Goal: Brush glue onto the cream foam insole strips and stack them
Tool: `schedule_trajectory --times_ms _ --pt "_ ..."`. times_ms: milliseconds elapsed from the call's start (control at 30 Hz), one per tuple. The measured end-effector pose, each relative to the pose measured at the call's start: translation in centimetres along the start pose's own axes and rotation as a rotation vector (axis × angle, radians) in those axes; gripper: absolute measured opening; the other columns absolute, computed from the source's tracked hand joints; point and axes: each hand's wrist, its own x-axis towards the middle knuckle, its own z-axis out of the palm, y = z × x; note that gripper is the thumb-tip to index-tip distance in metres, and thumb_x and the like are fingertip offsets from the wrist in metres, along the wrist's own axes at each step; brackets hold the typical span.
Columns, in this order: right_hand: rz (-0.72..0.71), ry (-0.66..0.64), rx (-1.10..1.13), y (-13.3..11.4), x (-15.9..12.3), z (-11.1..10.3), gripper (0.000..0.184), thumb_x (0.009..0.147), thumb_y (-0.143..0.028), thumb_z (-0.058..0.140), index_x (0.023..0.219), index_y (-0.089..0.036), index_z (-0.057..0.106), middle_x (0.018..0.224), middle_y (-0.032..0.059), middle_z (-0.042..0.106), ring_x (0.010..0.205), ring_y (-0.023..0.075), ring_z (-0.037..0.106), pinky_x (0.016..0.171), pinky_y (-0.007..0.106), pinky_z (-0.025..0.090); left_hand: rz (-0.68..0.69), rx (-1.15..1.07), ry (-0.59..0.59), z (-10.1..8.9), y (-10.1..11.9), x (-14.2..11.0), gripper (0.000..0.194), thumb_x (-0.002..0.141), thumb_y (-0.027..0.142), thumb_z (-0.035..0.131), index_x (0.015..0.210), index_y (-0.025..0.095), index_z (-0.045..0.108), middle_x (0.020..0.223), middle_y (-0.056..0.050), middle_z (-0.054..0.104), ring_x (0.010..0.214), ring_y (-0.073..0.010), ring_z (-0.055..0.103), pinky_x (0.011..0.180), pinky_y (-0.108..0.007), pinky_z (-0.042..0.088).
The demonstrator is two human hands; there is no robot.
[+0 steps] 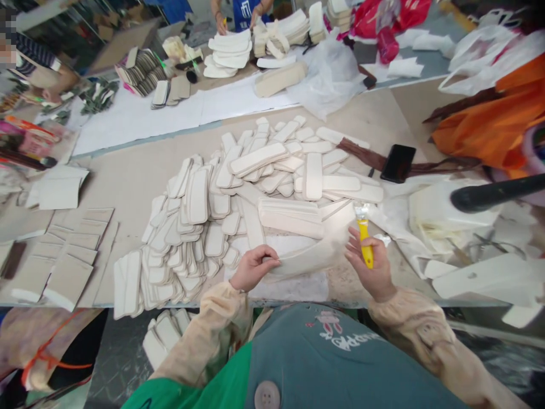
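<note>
My left hand (253,267) pinches the near end of a long cream padded strip (310,255) that lies across the table edge in front of me. My right hand (369,266) is closed round a yellow-handled brush (364,238), bristles pointing away, and its fingers also touch the strip's far end. Just beyond the strip lies a stack of similar long strips (292,216). A large heap of cream rounded pieces (238,199) covers the table behind both hands.
A black phone (398,163) lies at the right. Cardboard-coloured pieces (63,255) sit at the left. Orange fabric (498,119) and white plastic bags are at the far right. Another person's hands (221,24) work at stacks across the table.
</note>
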Motion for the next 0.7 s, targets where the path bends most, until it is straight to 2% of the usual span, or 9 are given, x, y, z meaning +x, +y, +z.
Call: schedule_trajectory --times_ms 100,167,233,367,433,533,600,700 --pt "0.082 0.007 -0.020 0.6 -0.9 -0.2 0.036 0.073 -0.032 0.070 0.090 -0.024 0.040 0.113 0.0091 0.062 0.077 0.0155 0.066 0.063 0.028 0.055 -0.127 -0.151 0.077 1.4 -1.9 -2.2 0.027 0.067 0.041 0.071 0.069 0.016 0.061 0.069 -0.001 0.059 0.069 -0.0127 0.054 0.066 -0.026 0.045" --pt "0.087 0.035 -0.108 1.3 -1.9 -0.7 0.033 0.071 -0.034 0.071 0.086 -0.023 0.043 0.094 0.0040 0.065 0.077 0.0170 0.066 0.066 0.029 0.055 -0.250 -0.239 0.135 2.2 -3.8 -3.9 0.029 0.064 0.041 0.073 0.073 0.016 0.061 0.069 0.000 0.059 0.066 -0.0116 0.054 0.063 -0.025 0.044" --pt "0.062 0.057 -0.255 2.1 -3.0 -1.1 0.031 0.071 -0.036 0.072 0.083 -0.022 0.047 0.083 0.0015 0.063 0.083 0.0195 0.066 0.071 0.030 0.054 -0.374 -0.354 0.161 2.9 -5.7 -5.6 0.036 0.062 0.042 0.074 0.083 0.016 0.061 0.072 0.000 0.061 0.064 -0.0110 0.054 0.059 -0.024 0.043" --pt "0.028 0.005 -0.509 2.9 -4.3 -1.0 0.029 0.072 -0.040 0.070 0.080 -0.021 0.050 0.086 0.0030 0.064 0.075 0.0181 0.064 0.066 0.029 0.052 -0.510 -0.534 0.209 3.7 -8.7 -7.8 0.049 0.058 0.039 0.076 0.097 0.016 0.057 0.081 -0.002 0.064 0.065 -0.0114 0.057 0.059 -0.024 0.045" --pt "-0.008 -0.032 -0.557 2.9 -4.4 -0.6 0.029 0.073 -0.042 0.069 0.080 -0.021 0.050 0.085 0.0029 0.064 0.071 0.0168 0.063 0.063 0.027 0.050 -0.518 -0.464 0.301 3.7 -9.6 -7.8 0.049 0.057 0.036 0.075 0.097 0.016 0.056 0.072 0.001 0.061 0.059 -0.0096 0.055 0.056 -0.023 0.043" --pt "-0.087 -0.048 -0.605 3.2 -3.8 0.1 0.026 0.076 -0.042 0.066 0.079 -0.021 0.050 0.080 0.0020 0.062 0.069 0.0162 0.062 0.062 0.026 0.048 -0.498 -0.181 0.434 3.1 -9.9 -6.5 0.041 0.061 0.033 0.072 0.095 0.018 0.054 0.062 0.006 0.057 0.052 -0.0087 0.052 0.052 -0.022 0.041" --pt "-0.109 -0.051 -0.635 3.6 -3.2 0.5 0.026 0.077 -0.043 0.064 0.080 -0.021 0.051 0.079 0.0015 0.061 0.068 0.0159 0.061 0.062 0.025 0.047 -0.502 0.015 0.458 2.6 -9.7 -5.4 0.035 0.064 0.030 0.070 0.093 0.019 0.054 0.062 0.005 0.059 0.055 -0.0099 0.054 0.055 -0.023 0.041" --pt "-0.124 -0.053 -0.687 4.3 -2.4 0.9 0.027 0.077 -0.045 0.063 0.082 -0.021 0.052 0.077 0.0005 0.059 0.065 0.0151 0.058 0.062 0.026 0.045 -0.549 0.218 0.427 2.0 -9.1 -4.0 0.032 0.066 0.025 0.069 0.093 0.019 0.054 0.065 0.004 0.062 0.060 -0.0118 0.058 0.061 -0.024 0.042"
